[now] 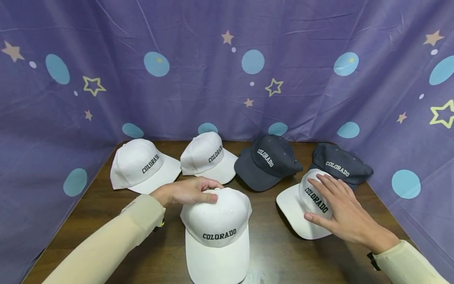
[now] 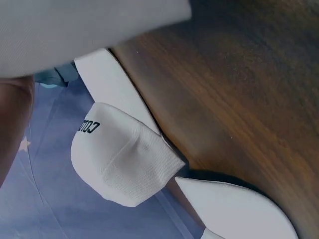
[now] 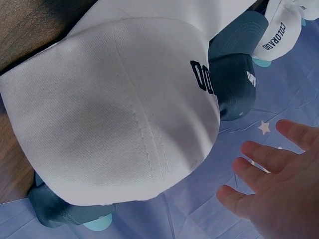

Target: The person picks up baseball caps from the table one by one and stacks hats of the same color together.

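My left hand (image 1: 191, 190) grips the crown of a white baseball cap (image 1: 218, 213) at the front middle, thumb on top; its other fingers are partly hidden behind the crown. The cap's brim points toward me, with dark COLORADO lettering above it. On the right, my right hand (image 1: 338, 207) hovers with fingers spread over another white cap (image 1: 296, 207), whose brim points to the front left. In the right wrist view, the fingers of the right hand (image 3: 279, 174) are straight beside that cap's crown (image 3: 109, 109), with a gap between them.
Along the back of the wooden table (image 1: 149, 252) stand a white cap (image 1: 134, 161) at left, a second white cap (image 1: 202, 156), a dark cap (image 1: 271, 157) and another dark cap (image 1: 326, 154) at far right, partly behind the right-hand white cap. A purple patterned curtain (image 1: 198, 98) hangs behind them.
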A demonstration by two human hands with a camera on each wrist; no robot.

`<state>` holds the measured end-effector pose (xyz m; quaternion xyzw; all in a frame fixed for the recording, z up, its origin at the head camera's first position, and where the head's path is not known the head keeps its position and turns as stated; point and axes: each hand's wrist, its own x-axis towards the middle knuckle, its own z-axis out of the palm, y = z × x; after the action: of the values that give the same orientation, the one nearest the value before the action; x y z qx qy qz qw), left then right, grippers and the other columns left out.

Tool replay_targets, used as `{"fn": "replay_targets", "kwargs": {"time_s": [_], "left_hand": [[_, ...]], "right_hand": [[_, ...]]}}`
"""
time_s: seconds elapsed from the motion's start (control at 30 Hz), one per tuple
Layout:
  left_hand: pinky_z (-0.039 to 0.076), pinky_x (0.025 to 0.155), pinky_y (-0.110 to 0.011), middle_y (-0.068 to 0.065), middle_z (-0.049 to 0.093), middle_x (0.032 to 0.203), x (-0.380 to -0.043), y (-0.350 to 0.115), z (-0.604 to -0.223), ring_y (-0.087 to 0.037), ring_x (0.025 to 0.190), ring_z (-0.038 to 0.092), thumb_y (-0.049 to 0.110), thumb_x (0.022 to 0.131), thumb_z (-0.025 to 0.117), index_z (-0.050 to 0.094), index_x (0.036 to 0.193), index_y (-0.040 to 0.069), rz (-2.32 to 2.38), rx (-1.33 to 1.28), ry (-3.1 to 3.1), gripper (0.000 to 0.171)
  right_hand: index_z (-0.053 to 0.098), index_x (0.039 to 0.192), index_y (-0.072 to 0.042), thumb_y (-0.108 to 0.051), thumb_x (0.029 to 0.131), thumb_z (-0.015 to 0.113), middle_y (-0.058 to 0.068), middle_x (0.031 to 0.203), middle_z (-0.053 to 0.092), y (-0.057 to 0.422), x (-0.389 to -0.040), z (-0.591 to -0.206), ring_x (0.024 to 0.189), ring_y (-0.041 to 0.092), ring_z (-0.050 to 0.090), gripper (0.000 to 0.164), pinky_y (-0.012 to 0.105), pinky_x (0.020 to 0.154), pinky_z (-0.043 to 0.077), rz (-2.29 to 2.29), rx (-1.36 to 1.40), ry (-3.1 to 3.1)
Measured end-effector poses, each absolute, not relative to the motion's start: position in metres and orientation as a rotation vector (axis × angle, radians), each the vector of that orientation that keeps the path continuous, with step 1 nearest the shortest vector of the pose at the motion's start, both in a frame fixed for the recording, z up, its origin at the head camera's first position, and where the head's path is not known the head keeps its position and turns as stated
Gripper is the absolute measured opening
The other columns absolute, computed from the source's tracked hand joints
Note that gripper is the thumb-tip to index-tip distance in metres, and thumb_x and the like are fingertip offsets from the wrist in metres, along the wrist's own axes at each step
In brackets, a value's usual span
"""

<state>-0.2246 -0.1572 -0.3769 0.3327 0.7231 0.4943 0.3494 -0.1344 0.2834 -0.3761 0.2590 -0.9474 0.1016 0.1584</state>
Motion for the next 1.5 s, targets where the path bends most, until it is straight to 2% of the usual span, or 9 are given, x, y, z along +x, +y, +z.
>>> {"fn": "replay_targets", "kwargs": {"time_s": [0.17, 0.5, 0.73, 0.87, 1.1, 1.2, 1.33, 1.5], "left_hand": [[0.054, 0.079, -0.036, -0.007, 0.064, 0.114, -0.223, -0.158, -0.378, -0.022, 0.097, 0.062, 0.022, 0.094, 0.061, 0.053, 0.129, 0.013, 1.256, 0.862, 1.921, 0.037], [0.049, 0.087, -0.035, -0.006, 0.061, 0.118, -0.224, -0.159, -0.38, -0.02, 0.11, 0.054, 0.021, 0.094, 0.061, 0.053, 0.129, 0.01, 1.247, 0.941, 1.997, 0.038], [0.041, 0.096, -0.036, 0.0, 0.061, 0.115, -0.22, -0.157, -0.379, -0.013, 0.11, 0.053, 0.03, 0.091, 0.065, 0.055, 0.128, 0.015, 1.145, 0.98, 2.198, 0.041], [0.038, 0.101, -0.04, 0.001, 0.061, 0.114, -0.215, -0.155, -0.377, -0.013, 0.108, 0.052, 0.029, 0.091, 0.066, 0.056, 0.127, 0.014, 1.127, 0.979, 2.289, 0.04], [0.045, 0.091, -0.047, -0.01, 0.062, 0.106, -0.195, -0.153, -0.353, -0.024, 0.1, 0.057, 0.015, 0.092, 0.062, 0.057, 0.121, 0.002, 1.202, 0.979, 2.423, 0.032], [0.047, 0.089, -0.047, -0.01, 0.062, 0.104, -0.19, -0.155, -0.349, -0.025, 0.098, 0.057, 0.016, 0.094, 0.06, 0.057, 0.119, 0.001, 1.229, 0.958, 2.497, 0.029], [0.049, 0.087, -0.041, -0.007, 0.062, 0.105, -0.195, -0.162, -0.364, -0.021, 0.097, 0.058, 0.021, 0.095, 0.059, 0.058, 0.118, 0.003, 1.278, 0.976, 2.559, 0.029], [0.05, 0.086, -0.034, -0.003, 0.062, 0.108, -0.199, -0.174, -0.379, -0.017, 0.099, 0.058, 0.029, 0.095, 0.06, 0.056, 0.123, 0.005, 1.312, 0.97, 2.627, 0.037]], "right_hand": [[0.026, 0.15, -0.028, -0.06, 0.078, 0.067, 0.009, 0.151, 0.029, 0.283, -0.134, -0.377, 0.138, 0.03, 0.02, 0.089, 0.05, 0.112, 0.01, 0.288, 0.743, -2.706], [0.026, 0.15, -0.027, -0.06, 0.077, 0.067, 0.01, 0.15, 0.03, 0.282, -0.135, -0.379, 0.137, 0.032, 0.023, 0.09, 0.049, 0.112, 0.011, 0.285, 0.756, -2.69], [0.026, 0.15, -0.027, -0.06, 0.078, 0.067, 0.01, 0.15, 0.03, 0.282, -0.135, -0.378, 0.137, 0.032, 0.022, 0.089, 0.05, 0.112, 0.01, 0.276, 0.757, -2.685], [0.026, 0.15, -0.028, -0.061, 0.078, 0.067, 0.01, 0.151, 0.03, 0.28, -0.136, -0.378, 0.137, 0.032, 0.021, 0.089, 0.05, 0.112, 0.01, 0.274, 0.756, -2.685], [0.027, 0.15, -0.027, -0.061, 0.078, 0.067, 0.011, 0.15, 0.031, 0.28, -0.137, -0.378, 0.137, 0.032, 0.022, 0.089, 0.051, 0.111, 0.011, 0.273, 0.751, -2.685], [0.027, 0.15, -0.027, -0.061, 0.078, 0.067, 0.011, 0.15, 0.031, 0.281, -0.138, -0.378, 0.137, 0.032, 0.022, 0.089, 0.052, 0.111, 0.011, 0.271, 0.747, -2.686], [0.026, 0.15, -0.028, -0.06, 0.079, 0.066, 0.011, 0.15, 0.031, 0.282, -0.138, -0.378, 0.136, 0.032, 0.023, 0.088, 0.053, 0.111, 0.012, 0.271, 0.735, -2.692], [0.025, 0.15, -0.027, -0.059, 0.08, 0.066, 0.012, 0.151, 0.028, 0.284, -0.139, -0.378, 0.137, 0.031, 0.021, 0.087, 0.055, 0.11, 0.011, 0.301, 0.715, -2.711]]}}
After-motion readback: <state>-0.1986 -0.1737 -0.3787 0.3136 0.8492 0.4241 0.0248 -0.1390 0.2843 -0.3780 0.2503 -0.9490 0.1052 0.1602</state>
